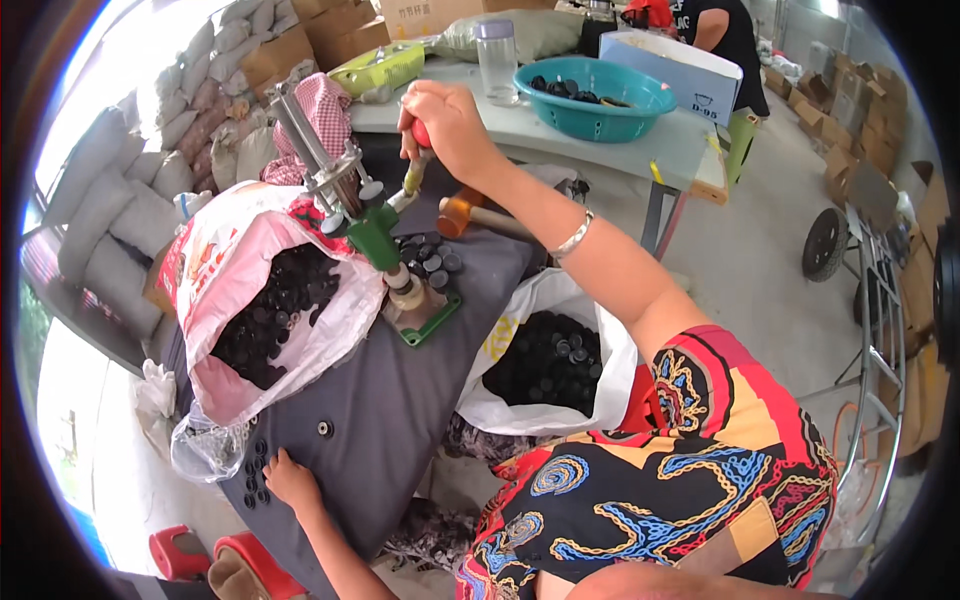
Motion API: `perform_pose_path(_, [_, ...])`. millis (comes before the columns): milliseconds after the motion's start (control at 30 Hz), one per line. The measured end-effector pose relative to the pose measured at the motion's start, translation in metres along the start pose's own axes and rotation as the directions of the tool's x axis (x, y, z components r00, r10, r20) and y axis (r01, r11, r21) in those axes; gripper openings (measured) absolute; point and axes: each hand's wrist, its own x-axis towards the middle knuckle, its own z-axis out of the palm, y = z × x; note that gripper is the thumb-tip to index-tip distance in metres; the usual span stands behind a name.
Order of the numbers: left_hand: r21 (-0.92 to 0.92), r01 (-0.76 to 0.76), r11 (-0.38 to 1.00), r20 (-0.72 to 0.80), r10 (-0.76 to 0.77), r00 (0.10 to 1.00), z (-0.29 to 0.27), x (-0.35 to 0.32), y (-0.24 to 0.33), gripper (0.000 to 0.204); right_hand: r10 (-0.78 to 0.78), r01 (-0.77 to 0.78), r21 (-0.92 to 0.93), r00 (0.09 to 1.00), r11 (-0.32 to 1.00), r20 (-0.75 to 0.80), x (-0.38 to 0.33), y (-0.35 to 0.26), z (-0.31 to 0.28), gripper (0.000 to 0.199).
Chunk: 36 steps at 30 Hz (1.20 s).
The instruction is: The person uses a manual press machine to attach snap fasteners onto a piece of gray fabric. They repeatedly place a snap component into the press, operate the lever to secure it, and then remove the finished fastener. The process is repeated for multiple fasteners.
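Observation:
My right hand (447, 128) is closed around the red knob (420, 133) on the lever of a green hand press (375, 237). The press stands on a green base plate (430, 318) on a cloth-covered table (350, 400). My left hand (292, 482) rests low on the cloth, fingers bent and thumb apart, beside short rows of small black round caps (250, 480). No held thing shows in it. One cap with a pale centre (325, 429) lies alone to its right. More dark caps (432, 262) are heaped behind the press column.
A pink-lined sack (215, 372) of black parts lies left of the press; a white sack (618, 375) of black caps stands right. An orange-headed mallet (455, 215) lies behind. Farther back are a teal basin (600, 122), a clear jar (497, 68) and a green basket (380, 72).

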Motion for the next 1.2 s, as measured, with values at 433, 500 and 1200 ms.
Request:
perform_pose_path(433, [-0.519, 0.102, 0.849, -0.059, -0.154, 0.986, -0.015, 0.021, -0.003, 0.027, -0.252, 0.248, -0.184, 0.968, 0.951, 0.003, 0.013, 0.024, -0.014, 0.026])
perform_pose_path(500, [-0.491, 0.108, 0.864, -0.093, -0.176, 0.980, -0.022, 0.006, 0.021, 0.026, 0.025, -0.028, -0.041, 0.998, 0.999, -0.060, 0.007, 0.026, -0.022, 0.029])
perform_pose_path(1200, [-0.602, -0.173, 0.780, -0.318, -0.034, 0.948, -0.001, -0.024, 0.070, 0.026, 0.029, -0.021, 0.203, 0.999, 0.979, -0.037, 0.012, 0.032, -0.037, 0.030])
